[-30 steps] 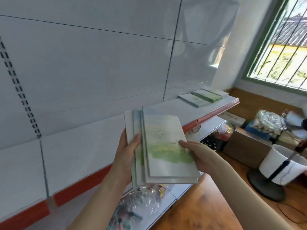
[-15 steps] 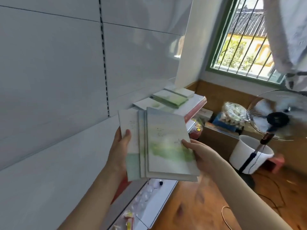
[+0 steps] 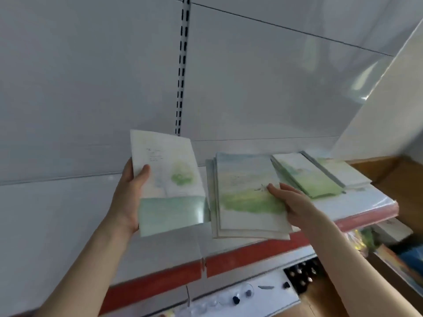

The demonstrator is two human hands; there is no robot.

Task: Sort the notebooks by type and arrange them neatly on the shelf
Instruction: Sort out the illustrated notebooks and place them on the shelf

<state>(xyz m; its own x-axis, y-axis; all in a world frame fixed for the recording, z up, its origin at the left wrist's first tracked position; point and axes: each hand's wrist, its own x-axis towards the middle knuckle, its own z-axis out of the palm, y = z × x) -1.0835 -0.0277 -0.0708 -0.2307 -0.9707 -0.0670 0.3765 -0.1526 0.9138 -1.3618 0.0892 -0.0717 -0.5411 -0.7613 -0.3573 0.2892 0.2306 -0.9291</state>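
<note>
here, item by item. single notebook (image 3: 169, 179): thin and soft-covered, pale cover with a green watercolour blot at the right, a few lines of small dark writing near the top and a blue-green band across the bottom. it is held tilted above the shelf (image 3: 68, 225) by the left hand (image 3: 128, 197), with the thumb clamped on the cover and the fingers behind it. stack of notebooks (image 3: 242, 202): just right of the first, same pale stock, with the top cover showing a wide green wash under a faint blue sky. its near end passes the shelf's red front edge; whether it rests there cannot be told. the right hand (image 3: 290, 202) pinches its right side, thumb on top, fingers hidden beneath. green notebook (image 3: 306, 177): flat on the shelf further right, partly over the pale notebooks (image 3: 343, 172) at the shelf's end. slotted rail (image 3: 182, 65): upright on the white back panel.
</note>
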